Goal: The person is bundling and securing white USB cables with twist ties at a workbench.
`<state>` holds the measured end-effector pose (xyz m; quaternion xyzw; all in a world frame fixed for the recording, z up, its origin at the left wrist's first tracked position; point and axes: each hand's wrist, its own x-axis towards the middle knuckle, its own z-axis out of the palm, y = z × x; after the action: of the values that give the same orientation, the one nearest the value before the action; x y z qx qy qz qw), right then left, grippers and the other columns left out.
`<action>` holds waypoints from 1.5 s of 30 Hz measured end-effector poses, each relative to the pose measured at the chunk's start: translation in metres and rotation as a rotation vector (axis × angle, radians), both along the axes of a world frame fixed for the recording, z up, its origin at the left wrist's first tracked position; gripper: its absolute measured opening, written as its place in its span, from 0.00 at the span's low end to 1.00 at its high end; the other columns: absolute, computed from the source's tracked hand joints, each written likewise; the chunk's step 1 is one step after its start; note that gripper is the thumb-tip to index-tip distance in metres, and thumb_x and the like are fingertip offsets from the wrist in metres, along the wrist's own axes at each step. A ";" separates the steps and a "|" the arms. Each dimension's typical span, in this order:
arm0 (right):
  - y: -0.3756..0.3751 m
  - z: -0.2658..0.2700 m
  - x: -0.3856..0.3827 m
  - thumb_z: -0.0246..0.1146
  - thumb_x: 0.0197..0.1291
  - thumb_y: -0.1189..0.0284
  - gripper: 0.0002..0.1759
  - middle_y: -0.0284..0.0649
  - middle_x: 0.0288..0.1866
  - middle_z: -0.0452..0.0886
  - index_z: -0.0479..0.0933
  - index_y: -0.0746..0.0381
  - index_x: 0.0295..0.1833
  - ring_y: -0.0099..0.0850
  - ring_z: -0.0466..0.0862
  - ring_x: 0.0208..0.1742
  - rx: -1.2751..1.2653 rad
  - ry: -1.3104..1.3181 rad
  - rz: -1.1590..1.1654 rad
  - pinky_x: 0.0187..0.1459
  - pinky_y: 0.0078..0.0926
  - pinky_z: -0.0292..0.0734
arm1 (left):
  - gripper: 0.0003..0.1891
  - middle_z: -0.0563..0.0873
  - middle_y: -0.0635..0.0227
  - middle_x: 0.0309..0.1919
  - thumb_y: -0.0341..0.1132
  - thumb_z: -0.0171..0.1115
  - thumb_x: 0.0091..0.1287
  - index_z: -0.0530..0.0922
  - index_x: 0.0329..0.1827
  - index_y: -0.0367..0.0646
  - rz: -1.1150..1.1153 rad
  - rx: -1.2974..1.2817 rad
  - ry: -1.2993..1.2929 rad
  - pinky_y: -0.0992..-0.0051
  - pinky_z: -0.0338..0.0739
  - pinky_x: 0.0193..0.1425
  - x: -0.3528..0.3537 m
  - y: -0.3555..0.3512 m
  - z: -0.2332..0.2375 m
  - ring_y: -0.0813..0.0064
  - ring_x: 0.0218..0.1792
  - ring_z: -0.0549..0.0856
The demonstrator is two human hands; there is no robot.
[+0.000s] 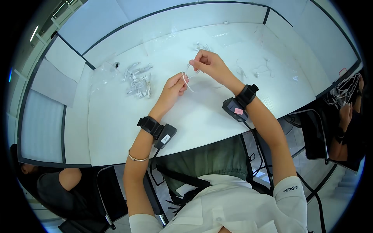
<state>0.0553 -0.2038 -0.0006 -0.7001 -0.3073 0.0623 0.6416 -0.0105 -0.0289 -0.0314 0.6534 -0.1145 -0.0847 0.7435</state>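
Note:
A thin white cable [186,82] is stretched and looped between my two hands above the middle of the white table. My left hand [175,88] pinches it, and a short curved length hangs out past the fingers. Higher up and to the right, my right hand [210,65] is closed on another part of the same cable, with thumb and index finger together. The cable's ends are too small to make out. Just beyond my right hand lies a small bunch of white cables [202,47]. To the left of my hands is a larger pile of bundled white cables [139,80].
Loose white cables [266,69] lie on the table's right side. Clear plastic bags [104,74] rest at the left. White partition panels [186,17] enclose the back and sides. At the far right, another person's hand [345,113] is near tangled white cables.

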 end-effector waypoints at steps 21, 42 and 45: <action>0.002 0.003 -0.006 0.62 0.59 0.70 0.10 0.28 0.26 0.72 0.67 0.60 0.34 0.15 0.72 0.31 0.021 -0.006 0.061 0.32 0.12 0.66 | 0.19 0.64 0.79 0.20 0.48 0.46 0.70 0.67 0.24 0.45 0.114 0.215 0.003 0.83 0.53 0.25 -0.008 -0.005 0.014 0.88 0.22 0.59; -0.007 0.019 -0.009 0.59 0.58 0.67 0.09 0.25 0.25 0.69 0.66 0.54 0.41 0.14 0.58 0.23 0.147 0.349 0.000 0.28 0.13 0.54 | 0.19 0.64 0.79 0.22 0.49 0.45 0.71 0.68 0.28 0.44 -0.014 0.091 -0.050 0.84 0.49 0.23 -0.006 -0.011 0.014 0.88 0.20 0.56; -0.005 0.018 -0.009 0.59 0.58 0.67 0.10 0.26 0.26 0.70 0.66 0.54 0.41 0.14 0.59 0.24 0.139 0.318 -0.006 0.28 0.13 0.54 | 0.19 0.63 0.79 0.22 0.49 0.44 0.72 0.67 0.27 0.45 -0.037 0.107 -0.043 0.83 0.49 0.23 -0.007 -0.009 0.018 0.88 0.20 0.56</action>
<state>0.0464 -0.2092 0.0169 -0.6362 -0.2033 0.1490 0.7292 -0.0170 -0.0381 -0.0132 0.6916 -0.1378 -0.0905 0.7032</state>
